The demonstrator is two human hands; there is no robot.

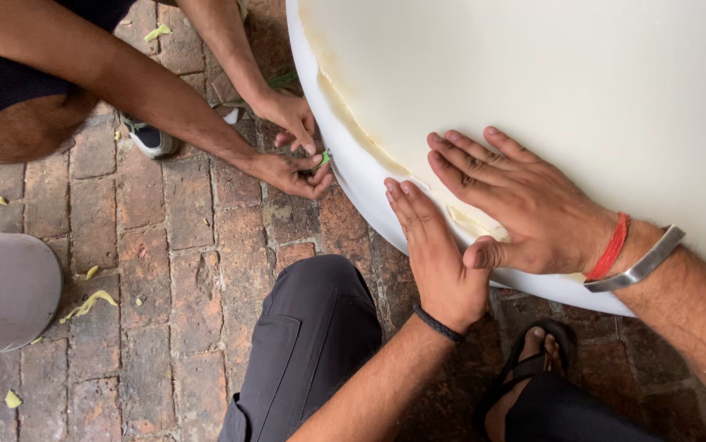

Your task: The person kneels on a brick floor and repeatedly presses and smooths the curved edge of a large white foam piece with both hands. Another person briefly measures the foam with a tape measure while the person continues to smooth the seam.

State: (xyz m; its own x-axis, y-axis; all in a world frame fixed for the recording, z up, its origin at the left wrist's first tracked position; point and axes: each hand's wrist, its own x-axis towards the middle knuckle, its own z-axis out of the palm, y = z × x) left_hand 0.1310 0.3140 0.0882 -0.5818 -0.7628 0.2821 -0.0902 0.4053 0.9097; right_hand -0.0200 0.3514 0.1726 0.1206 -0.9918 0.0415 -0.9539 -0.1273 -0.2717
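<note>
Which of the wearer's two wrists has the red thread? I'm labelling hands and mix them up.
The right hand, flat on top of the white foam slab, has red thread and a metal bangle. The left hand, on the slab's edge, has only a black band.

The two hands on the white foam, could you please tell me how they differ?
The left hand lies on the foam's curved edge, fingers together; the right hand lies higher up, fingers spread. The left wrist wears a black band, the right a red thread and metal bangle. Both press flat, empty.
</note>
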